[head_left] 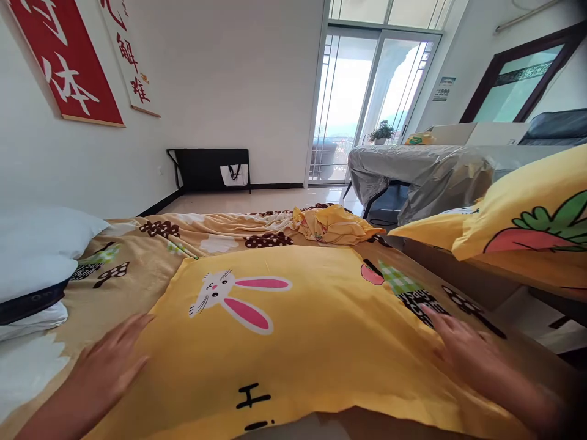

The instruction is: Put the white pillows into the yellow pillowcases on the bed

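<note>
Head view: left hand (110,366) and right hand (463,348) (blurred, seemingly open) flank pillowcase (293,330) edges.

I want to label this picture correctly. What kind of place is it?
Most likely a bedroom in a flat: a bed with a patterned sheet, a yellow rabbit pillowcase under both hands, a white pillow, and a glass balcony door.

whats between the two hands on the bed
The yellow pillowcase spans the gap between the left hand and right hand, its rabbit print near the middle, in the head view.
</note>
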`<state>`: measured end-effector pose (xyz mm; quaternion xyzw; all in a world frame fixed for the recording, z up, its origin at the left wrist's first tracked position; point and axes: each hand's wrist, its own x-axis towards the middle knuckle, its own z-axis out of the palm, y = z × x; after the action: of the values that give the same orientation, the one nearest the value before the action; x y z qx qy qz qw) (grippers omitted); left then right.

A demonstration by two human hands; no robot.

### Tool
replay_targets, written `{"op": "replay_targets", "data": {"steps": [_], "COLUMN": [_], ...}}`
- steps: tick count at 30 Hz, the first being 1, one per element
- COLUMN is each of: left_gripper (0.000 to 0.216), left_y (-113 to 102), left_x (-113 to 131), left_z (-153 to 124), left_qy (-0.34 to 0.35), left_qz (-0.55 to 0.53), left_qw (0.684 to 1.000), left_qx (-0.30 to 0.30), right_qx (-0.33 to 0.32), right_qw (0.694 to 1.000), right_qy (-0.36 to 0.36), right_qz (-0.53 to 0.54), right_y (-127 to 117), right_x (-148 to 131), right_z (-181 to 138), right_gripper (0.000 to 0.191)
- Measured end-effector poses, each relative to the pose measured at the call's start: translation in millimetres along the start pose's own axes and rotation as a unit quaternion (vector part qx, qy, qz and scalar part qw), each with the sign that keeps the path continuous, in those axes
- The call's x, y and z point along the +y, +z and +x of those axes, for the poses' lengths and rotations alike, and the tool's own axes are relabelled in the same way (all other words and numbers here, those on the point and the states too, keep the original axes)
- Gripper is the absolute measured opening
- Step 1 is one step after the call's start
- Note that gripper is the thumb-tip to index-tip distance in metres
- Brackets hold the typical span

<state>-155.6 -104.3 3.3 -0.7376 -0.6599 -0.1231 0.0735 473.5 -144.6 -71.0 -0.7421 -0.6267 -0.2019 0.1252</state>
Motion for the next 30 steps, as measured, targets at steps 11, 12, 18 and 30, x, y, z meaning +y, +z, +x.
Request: {"op": "replay_targets", "data": {"steps": [11, 12, 18, 30], "left_gripper": [0.050, 0.049, 0.053, 0.054], "left_y": [37, 58, 102, 102], "left_x": [209, 207, 195, 198], "left_z": [172, 166, 149, 149], "left_qy": [0.156, 0.150, 0.137, 0.130], "left_qz": [-0.146, -0.142, -0.130, -0.130], "left_qw": [0.976, 0.977, 0.978, 0.979], "left_qx": [-0.046, -0.061, -0.088, -0.086], "right_qx": [-0.175, -0.200, -0.220, -0.104], "right_qw": [0.966, 0.961, 0.955, 0.994], "right_qy": [-0.072, -0.069, -0.058, 0.029], "right_qz": [0.174, 0.177, 0.191, 0.029], "right_y": [-39, -23, 23, 44], "right_x": [-242, -245, -226, -138], "right_z": [155, 151, 131, 102], "right_gripper": [0.063, 0.063, 0.064, 0.057]}}
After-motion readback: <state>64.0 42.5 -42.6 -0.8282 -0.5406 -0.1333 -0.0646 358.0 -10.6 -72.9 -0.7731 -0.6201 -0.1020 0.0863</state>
